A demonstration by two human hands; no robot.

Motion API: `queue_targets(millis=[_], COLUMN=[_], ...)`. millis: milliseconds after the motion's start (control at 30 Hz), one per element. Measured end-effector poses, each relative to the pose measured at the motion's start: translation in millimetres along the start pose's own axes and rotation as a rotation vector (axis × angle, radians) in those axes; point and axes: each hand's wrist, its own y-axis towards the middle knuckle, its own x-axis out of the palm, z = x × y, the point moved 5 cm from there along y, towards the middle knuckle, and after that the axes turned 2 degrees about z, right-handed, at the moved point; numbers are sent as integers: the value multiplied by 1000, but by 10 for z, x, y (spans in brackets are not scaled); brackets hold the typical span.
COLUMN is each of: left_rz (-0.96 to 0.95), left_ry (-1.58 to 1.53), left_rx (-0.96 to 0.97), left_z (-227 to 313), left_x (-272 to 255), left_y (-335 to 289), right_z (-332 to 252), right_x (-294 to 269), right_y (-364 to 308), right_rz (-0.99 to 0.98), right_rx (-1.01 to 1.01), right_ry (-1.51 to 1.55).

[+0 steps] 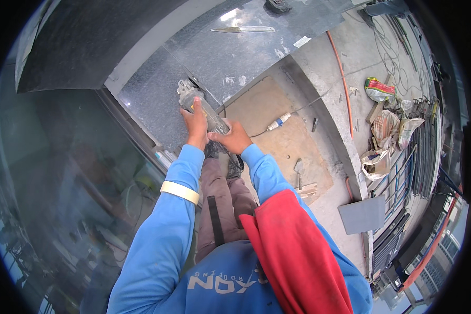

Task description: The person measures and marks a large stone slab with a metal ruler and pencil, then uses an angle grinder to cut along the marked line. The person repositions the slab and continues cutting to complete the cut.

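Note:
An angle grinder (210,112), dusty and grey, is gripped in both hands over a dark speckled stone slab (152,86). My left hand (195,123) wraps its body near the head, fingers closed. Behind it, my right hand (232,137) is closed round the rear end of the grinder. The disc appears nearly edge-on beside the head, close to a thin line running across the slab. Whether the disc touches the stone I cannot tell. A cord leads right from near the grinder to a white and blue plug connector (279,122).
A long pale blade-like strip (243,29) and a dark tool (278,6) lie on the slab. Dark glass (78,172) stands at left. Below right, a trowel (299,168) rests on a brown board (272,141). Beyond the ledge are an orange hose (344,78) and bags (386,125).

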Motion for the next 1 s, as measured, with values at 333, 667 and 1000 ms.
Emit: queue_targets(millis=[333,667,1000], left_rz=[-14,16,27], left_ry=[-108,-5,24], left_rx=[45,-17,17], left_z=[-25,52,-59], left_x=[30,-6,37], left_y=[92,200,-110], right_z=[-8,-100,66], right_x=[-25,20,-92], right_y=[117,182,-72], right_rz=[-39,0,-11], right_rx=[9,31,20], right_ry=[-23,-18,-17])
